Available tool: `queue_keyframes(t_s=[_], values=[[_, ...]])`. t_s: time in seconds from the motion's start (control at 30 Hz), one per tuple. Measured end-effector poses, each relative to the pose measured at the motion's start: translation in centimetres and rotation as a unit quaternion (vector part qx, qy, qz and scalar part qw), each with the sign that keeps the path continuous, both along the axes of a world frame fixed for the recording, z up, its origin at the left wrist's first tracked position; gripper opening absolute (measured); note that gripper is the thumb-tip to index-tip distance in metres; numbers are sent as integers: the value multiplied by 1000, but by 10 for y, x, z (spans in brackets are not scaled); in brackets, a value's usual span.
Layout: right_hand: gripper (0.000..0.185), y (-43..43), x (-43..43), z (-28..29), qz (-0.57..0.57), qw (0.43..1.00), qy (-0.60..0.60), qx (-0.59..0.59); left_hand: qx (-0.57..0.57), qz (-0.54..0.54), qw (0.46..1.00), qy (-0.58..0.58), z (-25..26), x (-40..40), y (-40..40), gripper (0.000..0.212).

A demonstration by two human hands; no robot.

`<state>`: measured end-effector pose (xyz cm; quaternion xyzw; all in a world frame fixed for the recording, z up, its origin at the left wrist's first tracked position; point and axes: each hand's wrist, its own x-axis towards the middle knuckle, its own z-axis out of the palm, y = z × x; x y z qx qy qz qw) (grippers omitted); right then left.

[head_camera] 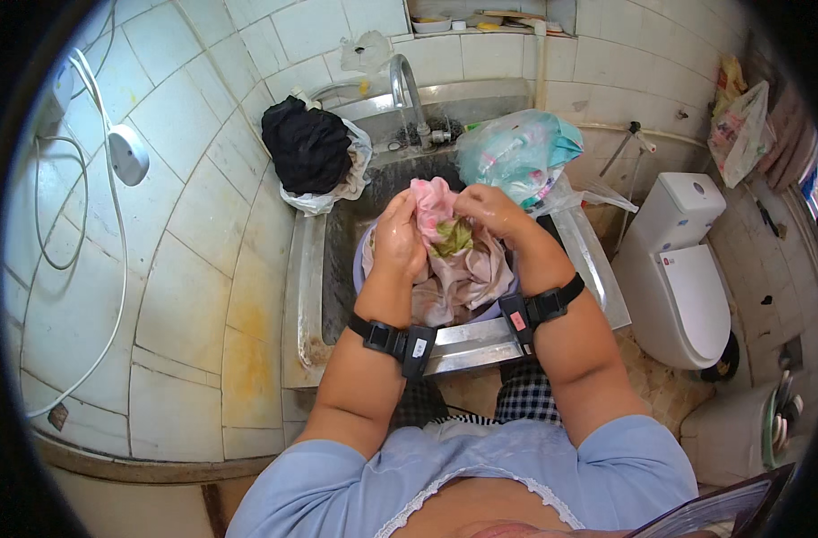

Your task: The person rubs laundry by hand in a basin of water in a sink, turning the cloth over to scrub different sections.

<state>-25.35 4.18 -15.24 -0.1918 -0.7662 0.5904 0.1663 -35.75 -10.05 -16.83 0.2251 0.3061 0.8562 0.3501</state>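
Note:
Between my two hands a wet pink cloth [433, 202] with a green patch is bunched up over a purple basin. My left hand [400, 235] has hold of its left side, the palm turned upward. At the cloth's upper right, my right hand [491, 210] pinches it with curled fingers. Pale pink fabric [472, 276] fills the basin [358, 265], which sits inside a stainless steel sink [308, 296]. Both hands look wet. Where the pink cloth ends and the pale fabric begins cannot be told.
A curved faucet [409, 87] rises behind the basin. Dark cloth [306, 144] is heaped on a plastic bag at the sink's back left corner. Plastic bags [509, 151] with items lie at the back right. A toilet [694, 289] stands to the right, a tiled wall to the left.

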Motion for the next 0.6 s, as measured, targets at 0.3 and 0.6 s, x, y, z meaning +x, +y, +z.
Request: queue_keyframes(t_s=[0.3,0.6], values=[[15,24,-1,-19,105,957,92,-253,-108,-61,991,40,0,-5,-3,45],[29,60,1,-15,-3,842,318,-436,-377,1,795,475,-45,-19,8,56]])
